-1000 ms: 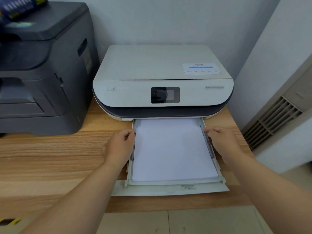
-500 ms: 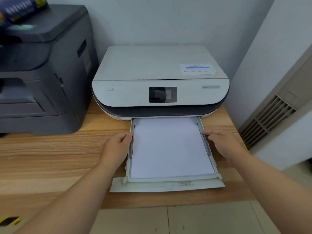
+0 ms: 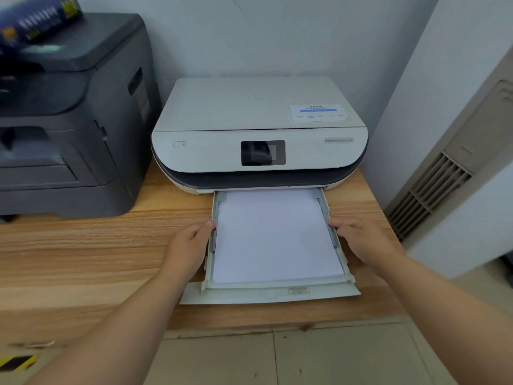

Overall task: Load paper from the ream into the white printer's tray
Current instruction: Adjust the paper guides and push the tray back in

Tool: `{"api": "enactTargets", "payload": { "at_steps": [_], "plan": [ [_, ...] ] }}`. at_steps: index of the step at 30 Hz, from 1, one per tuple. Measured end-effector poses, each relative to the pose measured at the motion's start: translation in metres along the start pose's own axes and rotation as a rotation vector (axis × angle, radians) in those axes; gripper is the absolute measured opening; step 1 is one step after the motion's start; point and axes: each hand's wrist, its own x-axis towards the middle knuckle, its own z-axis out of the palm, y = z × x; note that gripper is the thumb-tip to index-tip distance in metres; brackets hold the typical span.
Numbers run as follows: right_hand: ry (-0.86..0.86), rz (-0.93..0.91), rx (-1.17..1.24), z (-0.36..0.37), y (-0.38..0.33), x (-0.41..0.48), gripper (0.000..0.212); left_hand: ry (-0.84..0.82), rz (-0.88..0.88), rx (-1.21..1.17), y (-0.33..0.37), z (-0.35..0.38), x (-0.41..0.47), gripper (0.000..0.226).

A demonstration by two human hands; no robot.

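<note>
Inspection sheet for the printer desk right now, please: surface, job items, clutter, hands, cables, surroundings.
Surface: light wooden desk, bare in front.
Job's things: white flatbed printer; its white pull-out tray extended, flat white paper stack inside.
Clutter: dark grey printer on the left, blurred blue package on top.
Grippers: left hand and right hand at the tray's side rails.
Cables: nothing seen.
Surroundings: pale wall, beige vent grille on the right, tiled floor.

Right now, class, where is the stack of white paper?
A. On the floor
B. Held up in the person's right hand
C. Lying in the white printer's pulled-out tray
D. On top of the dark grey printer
C: the paper lies flat in the tray pulled out of the white printer, with the left hand and right hand at the tray's sides.
</note>
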Motion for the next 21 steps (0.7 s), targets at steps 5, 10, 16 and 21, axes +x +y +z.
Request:
{"api": "enactTargets", "payload": {
  "at_steps": [5, 10, 16, 21],
  "plan": [
    [-0.157, -0.078, -0.057, -0.016, 0.010, -0.010, 0.042, -0.111, 0.118, 0.090, -0.013, -0.011, -0.005, 0.041],
    [-0.215, -0.176, -0.311, -0.030, 0.046, -0.033, 0.111, -0.295, 0.280, 0.328, -0.039, -0.037, -0.025, 0.068],
    [-0.152, -0.222, -0.416, -0.014, 0.067, -0.050, 0.132, -0.442, 0.378, 0.616, -0.053, -0.050, -0.041, 0.119],
    [-0.026, -0.236, -0.380, -0.002, 0.064, -0.052, 0.122, -0.368, 0.359, 0.564, -0.052, -0.048, -0.045, 0.117]
  ]
}}
